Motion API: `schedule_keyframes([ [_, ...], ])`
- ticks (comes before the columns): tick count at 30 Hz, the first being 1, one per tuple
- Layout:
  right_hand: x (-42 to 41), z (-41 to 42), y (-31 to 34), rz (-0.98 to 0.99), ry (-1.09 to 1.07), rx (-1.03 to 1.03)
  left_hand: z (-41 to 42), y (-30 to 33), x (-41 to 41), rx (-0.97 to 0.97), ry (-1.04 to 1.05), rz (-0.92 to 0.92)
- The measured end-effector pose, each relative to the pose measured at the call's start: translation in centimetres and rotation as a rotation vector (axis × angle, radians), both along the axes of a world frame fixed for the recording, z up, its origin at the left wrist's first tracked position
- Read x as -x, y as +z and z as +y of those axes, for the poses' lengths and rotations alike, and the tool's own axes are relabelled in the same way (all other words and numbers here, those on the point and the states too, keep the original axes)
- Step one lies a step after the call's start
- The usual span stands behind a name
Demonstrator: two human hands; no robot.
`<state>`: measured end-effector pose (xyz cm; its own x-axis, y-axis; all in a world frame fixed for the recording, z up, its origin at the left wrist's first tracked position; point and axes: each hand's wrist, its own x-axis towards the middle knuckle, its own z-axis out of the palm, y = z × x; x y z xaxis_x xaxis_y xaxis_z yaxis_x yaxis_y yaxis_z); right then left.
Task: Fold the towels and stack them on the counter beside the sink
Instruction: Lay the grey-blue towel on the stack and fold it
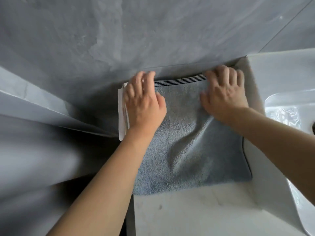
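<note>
- A blue-grey towel (185, 142) lies spread on the white counter (187, 213), its far edge up against the grey wall (136, 40) at 12 o'clock.
- A dark striped band (179, 81) runs along that far edge between the 2 hands.
- The left hand (143, 103) sits on the towel's corner at 10 o'clock, fingers bent down over the edge (whether they pinch the cloth or only press it, I cannot tell).
- The right hand (223, 94) is at 1 o'clock on the other far corner, fingers curled over the striped edge, and here too the grip itself is hidden.
- A white folded piece (121, 113) peeks out just beside the left hand, at the towel's 9 o'clock side.
- The white sink (286, 86) stands at 3 o'clock, touching the counter.
- A soft crease rumples the towel's middle.
</note>
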<state>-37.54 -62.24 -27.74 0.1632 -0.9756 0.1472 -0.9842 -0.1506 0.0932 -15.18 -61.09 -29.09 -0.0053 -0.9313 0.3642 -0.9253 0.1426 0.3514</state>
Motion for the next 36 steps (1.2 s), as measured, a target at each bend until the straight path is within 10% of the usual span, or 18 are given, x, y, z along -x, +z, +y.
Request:
schedule_keyframes([
  [6, -0.2, 0.1, -3.9, -0.146, 0.145, -0.251, 0.0, -4.0, -0.6, -0.443, -0.311, -0.249],
  [20, 2.6, 2.9, -6.1, -0.571, 0.113, 0.003, -0.2, -5.0, -1.1, -0.421, -0.187, -0.303],
  [36, 2.6, 12.3, -6.6, -0.185, -0.068, -0.198, -1.4, -3.5, 4.4, -0.548, -0.229, -0.301],
])
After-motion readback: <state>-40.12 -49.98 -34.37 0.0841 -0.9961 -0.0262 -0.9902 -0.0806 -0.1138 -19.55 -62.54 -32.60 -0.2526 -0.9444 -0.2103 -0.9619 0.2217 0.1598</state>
